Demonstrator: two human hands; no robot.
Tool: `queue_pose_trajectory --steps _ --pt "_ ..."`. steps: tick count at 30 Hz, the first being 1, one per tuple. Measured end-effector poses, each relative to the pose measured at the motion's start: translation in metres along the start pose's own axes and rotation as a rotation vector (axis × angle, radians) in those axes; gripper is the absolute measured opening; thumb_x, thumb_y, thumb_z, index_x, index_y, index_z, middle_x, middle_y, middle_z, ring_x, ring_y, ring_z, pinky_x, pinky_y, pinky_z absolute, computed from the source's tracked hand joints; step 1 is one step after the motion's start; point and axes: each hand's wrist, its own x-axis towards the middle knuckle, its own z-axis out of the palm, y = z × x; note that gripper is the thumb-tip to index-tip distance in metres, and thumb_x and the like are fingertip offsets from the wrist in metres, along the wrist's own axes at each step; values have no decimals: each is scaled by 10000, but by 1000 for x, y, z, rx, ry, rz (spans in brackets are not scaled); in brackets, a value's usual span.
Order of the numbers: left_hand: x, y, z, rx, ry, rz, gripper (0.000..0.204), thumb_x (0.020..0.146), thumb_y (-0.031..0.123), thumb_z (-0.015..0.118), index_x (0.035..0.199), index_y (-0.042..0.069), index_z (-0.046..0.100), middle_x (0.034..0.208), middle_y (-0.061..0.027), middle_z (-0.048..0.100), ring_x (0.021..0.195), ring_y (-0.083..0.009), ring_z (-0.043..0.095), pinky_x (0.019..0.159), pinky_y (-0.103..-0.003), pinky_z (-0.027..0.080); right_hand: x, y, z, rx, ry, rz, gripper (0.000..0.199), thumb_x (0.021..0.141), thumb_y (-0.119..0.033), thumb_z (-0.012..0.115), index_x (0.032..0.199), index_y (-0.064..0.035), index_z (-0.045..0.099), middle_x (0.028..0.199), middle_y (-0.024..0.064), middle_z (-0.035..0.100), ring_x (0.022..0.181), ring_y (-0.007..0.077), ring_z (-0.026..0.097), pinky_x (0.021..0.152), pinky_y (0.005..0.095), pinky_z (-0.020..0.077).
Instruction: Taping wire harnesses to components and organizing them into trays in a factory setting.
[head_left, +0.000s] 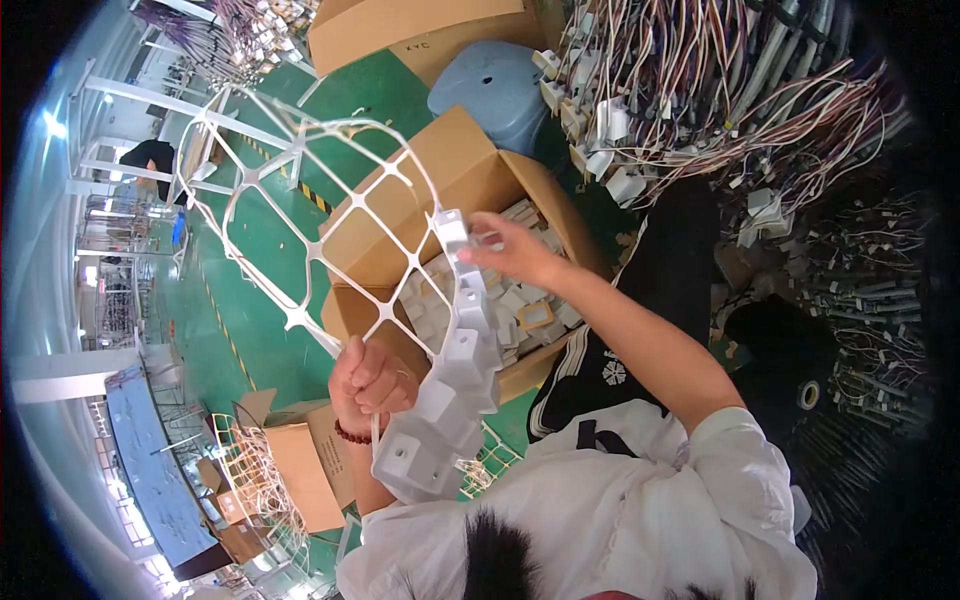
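Observation:
A white plastic mesh net point(315, 248) hangs in a wide loop in front of me. My left hand point(372, 382), with a beaded bracelet at the wrist, is closed in a fist around a strand at its lower edge. Along the net's right edge runs a row of white hollow plastic blocks point(462, 352), several of them, curving down toward my chest. At the top of this row my right hand point(510, 250) pinches at the uppermost white block point(451, 228), thumb and fingers at its right side. The exact contact of the fingertips is partly hidden.
Behind the net stands an open cardboard box point(455, 150) full of loose white blocks point(520, 300). A blue stool point(487, 90) is beyond it. Bundled cables with white connectors point(690, 100) fill the right. Another carton point(300, 475) and netting point(250, 470) lie lower left.

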Motion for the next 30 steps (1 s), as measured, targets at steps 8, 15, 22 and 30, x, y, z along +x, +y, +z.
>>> queue_pose_trajectory --steps 8,15,22,30 --pt "-22 6 -9 32 232 157 431 1023 339 202 685 148 390 426 66 348 308 -37 296 332 -201 231 -1 -9 -56 331 -204 13 357 854 -225 664 1166 -61 607 976 8 636 870 90 574 767 262 473" --pt "-22 18 -22 -37 219 204 432 1025 340 197 697 139 395 447 41 375 334 -49 340 333 -194 227 -12 4 -136 782 -106 96 326 924 -274 556 1106 -6 591 1069 95 633 986 197 622 879 365 502" --pt "-20 31 -14 -73 205 347 429 1026 320 222 693 112 396 436 26 362 308 -50 331 311 -177 229 -33 52 -192 1006 70 22 347 963 -328 389 1158 -80 535 924 54 628 667 139 583 708 366 555" --pt "44 22 -30 -197 200 354 403 1022 301 274 683 129 410 454 30 364 371 -55 345 377 -203 291 -38 16 -62 -586 203 -244 348 896 -244 590 1169 -30 574 1145 148 557 1037 245 530 911 324 418"
